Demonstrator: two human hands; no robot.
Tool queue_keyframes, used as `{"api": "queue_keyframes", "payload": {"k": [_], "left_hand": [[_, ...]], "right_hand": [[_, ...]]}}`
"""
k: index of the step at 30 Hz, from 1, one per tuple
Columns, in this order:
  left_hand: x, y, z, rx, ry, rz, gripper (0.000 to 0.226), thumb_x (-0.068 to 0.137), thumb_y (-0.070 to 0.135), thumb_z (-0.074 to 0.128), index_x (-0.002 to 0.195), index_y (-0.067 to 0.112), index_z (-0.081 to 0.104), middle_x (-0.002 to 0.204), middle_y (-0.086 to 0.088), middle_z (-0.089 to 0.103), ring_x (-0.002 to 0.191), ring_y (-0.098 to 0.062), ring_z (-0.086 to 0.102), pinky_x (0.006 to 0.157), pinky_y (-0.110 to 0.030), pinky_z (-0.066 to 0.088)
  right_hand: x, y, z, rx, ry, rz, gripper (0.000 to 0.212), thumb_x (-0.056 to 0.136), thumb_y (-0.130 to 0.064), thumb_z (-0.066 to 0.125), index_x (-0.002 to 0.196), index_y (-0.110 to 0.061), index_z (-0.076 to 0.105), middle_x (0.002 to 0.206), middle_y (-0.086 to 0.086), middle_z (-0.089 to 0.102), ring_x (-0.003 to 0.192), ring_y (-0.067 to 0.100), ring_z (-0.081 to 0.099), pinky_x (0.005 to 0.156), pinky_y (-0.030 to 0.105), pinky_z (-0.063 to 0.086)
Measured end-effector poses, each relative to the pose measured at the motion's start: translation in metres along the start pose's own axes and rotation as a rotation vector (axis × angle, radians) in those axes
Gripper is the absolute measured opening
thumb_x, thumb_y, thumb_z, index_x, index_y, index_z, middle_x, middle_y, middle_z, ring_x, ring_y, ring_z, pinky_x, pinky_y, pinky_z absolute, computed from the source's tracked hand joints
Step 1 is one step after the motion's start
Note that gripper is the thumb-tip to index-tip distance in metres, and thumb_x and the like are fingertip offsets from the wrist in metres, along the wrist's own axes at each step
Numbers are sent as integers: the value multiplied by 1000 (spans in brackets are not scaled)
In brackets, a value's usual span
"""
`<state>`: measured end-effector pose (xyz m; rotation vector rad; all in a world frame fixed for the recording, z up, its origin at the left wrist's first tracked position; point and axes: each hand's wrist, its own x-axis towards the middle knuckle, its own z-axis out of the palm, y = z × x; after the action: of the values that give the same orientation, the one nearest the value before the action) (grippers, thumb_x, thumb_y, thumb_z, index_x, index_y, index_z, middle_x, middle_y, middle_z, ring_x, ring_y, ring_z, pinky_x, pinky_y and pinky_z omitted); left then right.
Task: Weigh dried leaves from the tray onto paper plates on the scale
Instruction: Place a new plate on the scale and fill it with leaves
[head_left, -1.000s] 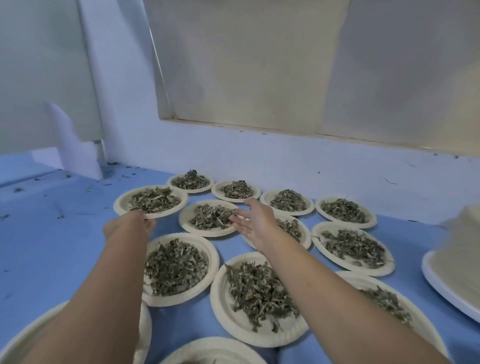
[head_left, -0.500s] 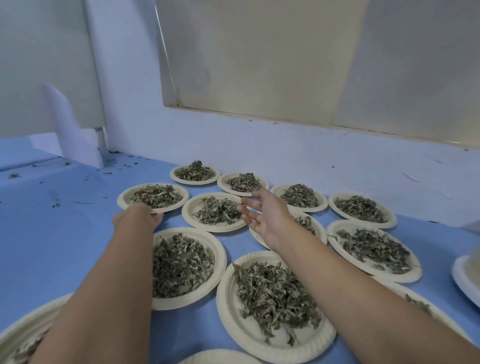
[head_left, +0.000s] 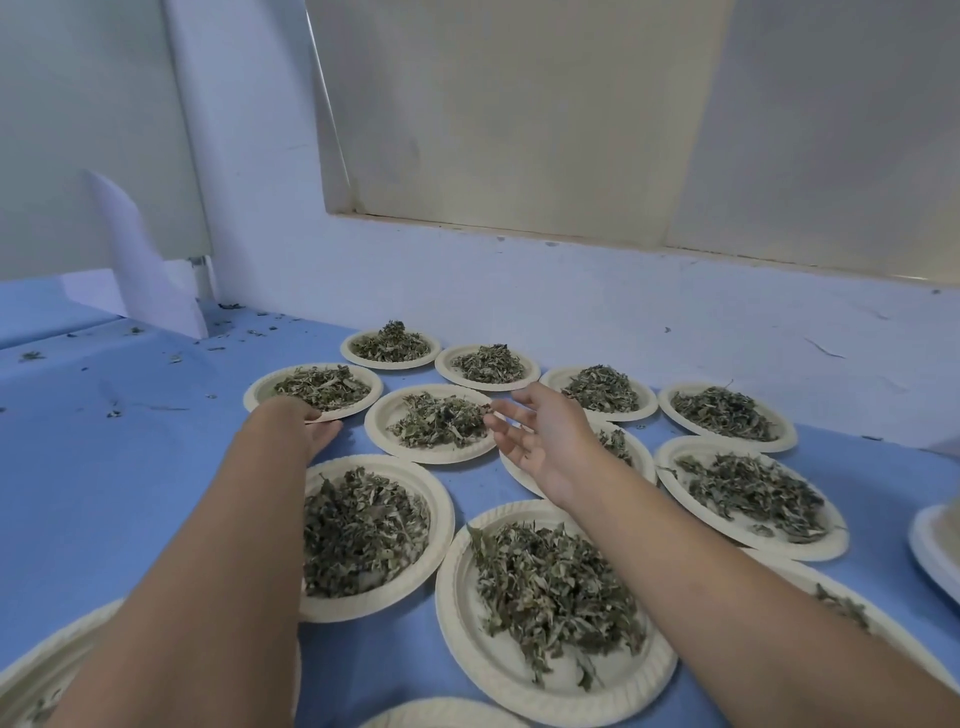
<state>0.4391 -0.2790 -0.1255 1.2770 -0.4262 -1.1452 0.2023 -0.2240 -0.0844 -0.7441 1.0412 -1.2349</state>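
Plates (head_left: 426, 458) of leaves crowd blue table (head_left: 104, 493) below wall (head_left: 519, 291)

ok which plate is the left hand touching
The round off-white paper plate of dried leaves farthest left in the back rows: the left hand meets its near rim.

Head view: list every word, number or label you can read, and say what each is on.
None can be read. The paper plates, the white sheet propped at the wall, the blue table and the beige panel show no print.
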Motion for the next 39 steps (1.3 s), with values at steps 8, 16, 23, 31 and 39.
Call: {"api": "queue_keyframes", "payload": {"k": [8, 16, 23, 31, 39], "left_hand": [[-45, 9, 15, 249, 146, -8, 48, 103, 21, 33, 147, 2, 24, 153, -15, 28, 140, -26, 28, 108, -27, 28], [-138, 5, 70, -359, -177, -117, 35, 95, -8, 43, 130, -7, 45, 133, -16, 52, 116, -21, 58, 89, -11, 46], [-282, -39, 146, -14, -501, -134, 22, 94, 2, 44, 75, 6, 54, 49, -1, 55, 35, -8, 48, 39, -17, 41], [-400, -88, 215, 59, -548, 103, 25, 90, -3, 48, 69, 4, 60, 50, -2, 60, 45, -12, 58, 48, -17, 44], [-446, -133, 249, -13, -605, 32, 18, 92, -6, 43, 83, -2, 58, 66, -11, 53, 56, -18, 49, 44, -15, 41]], "right_hand": [[-16, -7, -8, 14, 12, 12, 12, 92, -7, 47, 82, -11, 52, 81, 5, 64, 66, 16, 62, 60, 23, 49], [-80, -39, -35, 50, -7, -24, 15, 92, -5, 46, 80, -9, 54, 73, 4, 68, 61, 13, 63, 53, 21, 49], [-154, -69, -94, -23, 15, -195, 18, 95, -4, 48, 84, -8, 61, 67, 3, 67, 55, 10, 60, 51, 18, 49], [-224, -133, -220, -856, 365, -688, 17, 90, -12, 58, 101, -11, 70, 96, 5, 71, 87, 18, 65, 80, 28, 50], [-232, -149, -302, -1683, 563, -591, 30, 98, -17, 41, 114, -15, 67, 117, 6, 66, 109, 27, 58, 88, 40, 48]]}}
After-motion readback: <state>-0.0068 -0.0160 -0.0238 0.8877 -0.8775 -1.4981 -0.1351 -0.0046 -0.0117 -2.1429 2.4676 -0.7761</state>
